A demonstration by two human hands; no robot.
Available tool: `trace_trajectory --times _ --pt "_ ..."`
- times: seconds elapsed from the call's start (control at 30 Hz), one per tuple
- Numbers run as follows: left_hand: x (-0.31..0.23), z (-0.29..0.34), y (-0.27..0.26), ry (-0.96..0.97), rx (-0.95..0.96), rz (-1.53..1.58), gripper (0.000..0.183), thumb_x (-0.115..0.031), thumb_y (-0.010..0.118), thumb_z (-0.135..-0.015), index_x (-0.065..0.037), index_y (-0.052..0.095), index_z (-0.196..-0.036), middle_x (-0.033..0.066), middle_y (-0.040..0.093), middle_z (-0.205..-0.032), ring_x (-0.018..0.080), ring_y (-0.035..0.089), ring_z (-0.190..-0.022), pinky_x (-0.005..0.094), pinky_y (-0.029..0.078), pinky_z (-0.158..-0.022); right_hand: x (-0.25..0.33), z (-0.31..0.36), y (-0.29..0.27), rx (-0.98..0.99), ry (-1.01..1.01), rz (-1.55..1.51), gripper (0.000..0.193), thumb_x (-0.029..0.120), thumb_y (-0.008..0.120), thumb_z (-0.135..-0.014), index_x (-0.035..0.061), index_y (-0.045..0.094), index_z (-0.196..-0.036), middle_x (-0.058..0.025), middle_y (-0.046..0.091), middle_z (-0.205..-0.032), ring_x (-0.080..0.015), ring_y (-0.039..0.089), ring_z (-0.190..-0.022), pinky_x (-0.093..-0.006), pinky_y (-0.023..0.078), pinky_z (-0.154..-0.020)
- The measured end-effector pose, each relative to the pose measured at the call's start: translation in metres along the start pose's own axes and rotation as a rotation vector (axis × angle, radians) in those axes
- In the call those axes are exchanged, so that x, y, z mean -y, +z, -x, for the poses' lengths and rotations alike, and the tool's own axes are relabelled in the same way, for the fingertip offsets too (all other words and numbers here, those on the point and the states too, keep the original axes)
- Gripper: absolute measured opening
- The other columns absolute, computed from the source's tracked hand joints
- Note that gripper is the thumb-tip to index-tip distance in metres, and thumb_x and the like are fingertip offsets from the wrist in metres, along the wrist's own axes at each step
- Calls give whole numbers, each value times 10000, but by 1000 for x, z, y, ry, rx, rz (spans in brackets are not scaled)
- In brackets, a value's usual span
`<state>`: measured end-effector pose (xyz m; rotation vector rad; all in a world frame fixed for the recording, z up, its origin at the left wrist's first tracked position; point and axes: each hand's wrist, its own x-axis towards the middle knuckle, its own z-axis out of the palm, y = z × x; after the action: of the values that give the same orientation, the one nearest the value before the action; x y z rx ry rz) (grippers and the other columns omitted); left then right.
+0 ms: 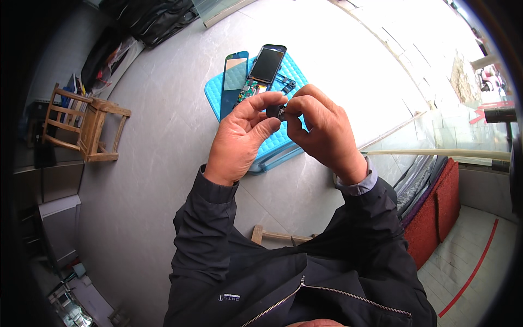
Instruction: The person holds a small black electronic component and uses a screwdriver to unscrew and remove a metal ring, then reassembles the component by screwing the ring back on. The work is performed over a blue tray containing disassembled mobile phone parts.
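Observation:
My left hand (pixel 234 143) pinches a small black round part (pixel 277 112) between thumb and fingers, above the near side of a light-blue plastic stool (pixel 279 151). My right hand (pixel 326 128) is closed at the part's right side, with fingertips against it; anything tiny between them is too small to make out. Behind my hands an opened handheld device lies on the stool, with a dark screen (pixel 268 64) and a green circuit board (pixel 251 89). To its left lies a long blue glossy panel (pixel 232 76). A black plastic piece (pixel 286 83) rests to its right.
A wooden chair (pixel 87 122) stands on the grey tiled floor (pixel 141 180) at the left. Red rolled or folded material (pixel 436 212) leans at the right. Part of a wooden stool (pixel 257 234) shows near my lap. Black bags (pixel 155 19) lie at the far left.

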<state>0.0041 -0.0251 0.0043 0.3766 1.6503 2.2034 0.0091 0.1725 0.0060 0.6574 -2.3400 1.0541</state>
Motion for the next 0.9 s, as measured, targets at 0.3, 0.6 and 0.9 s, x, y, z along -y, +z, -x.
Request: trace_trajectory --times 0.3,0.6,0.9 --pt "-2 -1 -3 -10 -9 -11 399 -95 724 -1026 -49 632 -1411 46 700 -1321 127 650 -1159 274 539 -1028 2 -1 -6 36 17 -35 258 -25 773 -779 97 608 -936 -42 610 -880 -250 671 -711 -347 537 -566" --pt "-2 -1 -2 -46 -58 -27 446 -222 792 -972 -46 671 -1364 43 743 -1274 104 675 -1108 227 544 -932 2 -2 -13 90 35 -81 264 -51 771 -781 69 600 -943 -56 626 -895 -246 698 -757 -339 566 -635" --pt "-5 0 -2 -67 -56 -76 396 -279 759 -1003 -52 698 -1321 29 746 -1231 99 663 -1083 256 543 -958 1 -5 -15 78 41 -141 276 -82 771 -775 50 603 -949 -69 637 -875 -241 701 -765 -332 575 -670"
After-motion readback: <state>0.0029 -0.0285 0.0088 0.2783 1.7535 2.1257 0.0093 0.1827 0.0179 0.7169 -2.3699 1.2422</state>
